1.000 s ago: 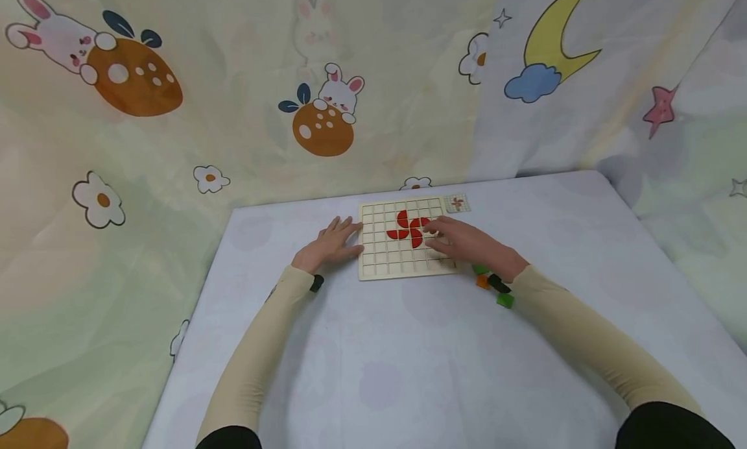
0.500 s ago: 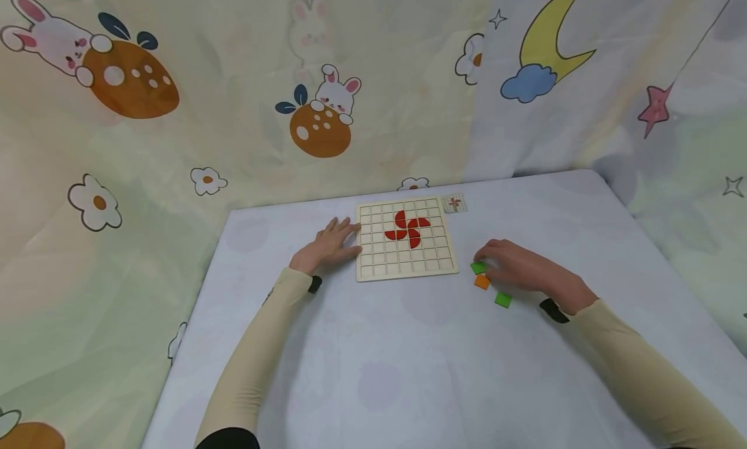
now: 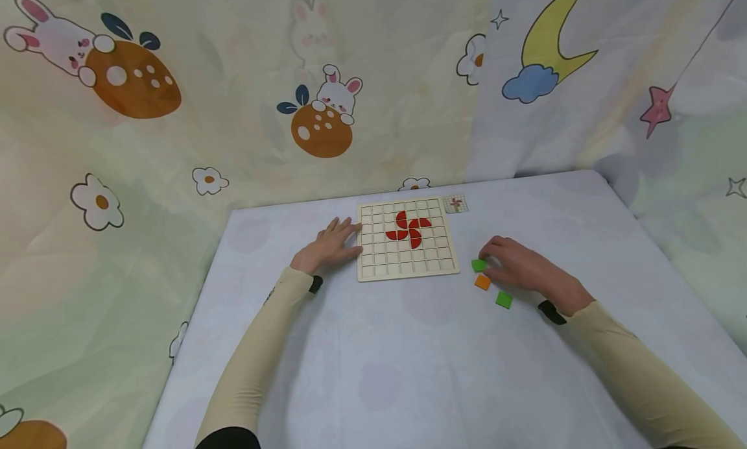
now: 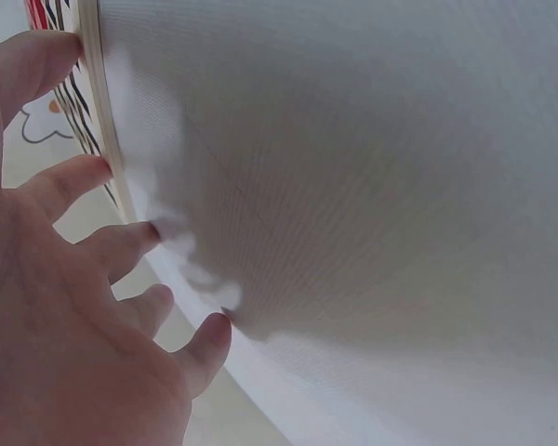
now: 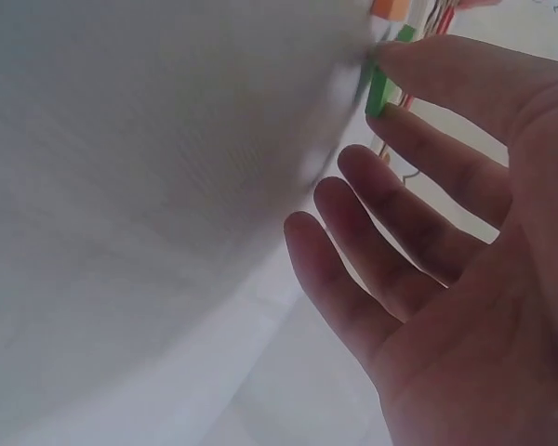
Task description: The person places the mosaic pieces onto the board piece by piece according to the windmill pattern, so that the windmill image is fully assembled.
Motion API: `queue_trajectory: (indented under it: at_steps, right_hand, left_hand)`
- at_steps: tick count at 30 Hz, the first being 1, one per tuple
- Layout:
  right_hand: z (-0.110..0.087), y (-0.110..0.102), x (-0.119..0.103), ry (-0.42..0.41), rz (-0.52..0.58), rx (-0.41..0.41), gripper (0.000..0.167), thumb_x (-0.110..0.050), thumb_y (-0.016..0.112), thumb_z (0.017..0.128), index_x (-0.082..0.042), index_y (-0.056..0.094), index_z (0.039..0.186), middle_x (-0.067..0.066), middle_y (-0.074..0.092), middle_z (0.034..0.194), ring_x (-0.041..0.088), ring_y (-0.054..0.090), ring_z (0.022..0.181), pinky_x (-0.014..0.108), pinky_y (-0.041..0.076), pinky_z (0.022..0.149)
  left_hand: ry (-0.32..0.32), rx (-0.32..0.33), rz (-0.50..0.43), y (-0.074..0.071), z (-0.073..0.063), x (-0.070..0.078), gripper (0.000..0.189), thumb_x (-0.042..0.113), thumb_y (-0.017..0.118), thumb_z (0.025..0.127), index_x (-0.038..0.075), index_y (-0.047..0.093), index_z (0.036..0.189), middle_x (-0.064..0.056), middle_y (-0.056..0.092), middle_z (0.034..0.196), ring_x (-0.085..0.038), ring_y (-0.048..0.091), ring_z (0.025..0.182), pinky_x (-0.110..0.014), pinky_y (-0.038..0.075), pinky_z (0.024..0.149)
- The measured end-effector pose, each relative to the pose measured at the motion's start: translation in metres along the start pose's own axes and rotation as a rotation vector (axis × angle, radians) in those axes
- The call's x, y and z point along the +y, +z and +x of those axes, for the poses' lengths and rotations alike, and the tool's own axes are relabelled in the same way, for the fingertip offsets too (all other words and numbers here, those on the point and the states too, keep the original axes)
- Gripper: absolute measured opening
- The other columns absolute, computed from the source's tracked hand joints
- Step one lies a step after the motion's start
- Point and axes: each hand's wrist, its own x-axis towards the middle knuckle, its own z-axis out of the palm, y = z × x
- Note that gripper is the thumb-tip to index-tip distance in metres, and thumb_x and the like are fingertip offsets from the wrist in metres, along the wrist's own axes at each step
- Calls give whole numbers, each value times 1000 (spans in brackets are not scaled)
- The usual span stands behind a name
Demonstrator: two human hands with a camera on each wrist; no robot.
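A square wooden grid board (image 3: 379, 257) lies on the table, with several red rounded pieces (image 3: 415, 239) forming a pinwheel on it. My left hand (image 3: 327, 246) rests at its left side, fingers spread; in the left wrist view the thumb and index fingertip touch the board's edge (image 4: 97, 93). Right of the board, my right hand (image 3: 519, 265) is down by the loose tiles. It pinches a green tile (image 5: 378, 90) between thumb and index finger, the other fingers loosely bent. Beside these fingertips lie another green tile (image 3: 478, 265) and an orange tile (image 3: 482, 281).
A small card (image 3: 455, 203) printed with a red pinwheel lies at the board's top right corner. One more green tile (image 3: 504, 300) lies nearer the front. The white-covered table (image 3: 379, 371) ends at a patterned cloth backdrop (image 3: 408, 124) behind.
My right hand has left the board, moving right and down to the loose tiles, and now pinches a green one. The left hand has stayed at the board's edge.
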Motion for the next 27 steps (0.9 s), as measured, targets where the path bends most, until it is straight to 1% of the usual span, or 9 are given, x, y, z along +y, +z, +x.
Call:
queue_trajectory:
  at_steps: [5,11,13,21,27]
  right_hand:
    - [3,-2,-2,-16,16,25,24,-19,71,92,-8,69,113,5,64,113,23,59,105,44,52,93]
    - [15,-4,-14,11,55,-3,26,-24,70,93,-10,69,115,4,63,116,23,58,109,44,52,96]
    - [21,-4,-20,17,62,-9,27,-26,70,93,-11,69,115,3,63,117,22,58,108,43,52,95]
    - [48,-2,-43,-21,17,-9,30,-27,73,93,-10,68,117,6,63,116,23,56,104,43,53,95]
    - [68,0,-61,-50,-22,1,31,-29,74,92,-10,69,116,8,64,116,23,57,103,42,54,94]
  left_hand:
    - [3,-3,2,0,0,0,71,54,53,99,27,27,160,-5,12,171,-32,-3,158,-62,10,124]
    - [-9,-4,13,0,0,0,72,56,51,99,28,26,160,-4,11,171,-31,-3,158,-61,10,125]
    - [-10,-3,13,0,-1,0,72,56,51,99,28,25,161,-4,11,171,-31,-3,158,-61,10,125]
    - [-17,-4,20,0,0,1,71,56,51,99,29,26,160,-3,10,171,-30,-4,158,-61,9,125]
    - [-20,-3,23,1,1,-1,71,56,50,99,29,26,160,-3,10,171,-29,-4,159,-60,10,125]
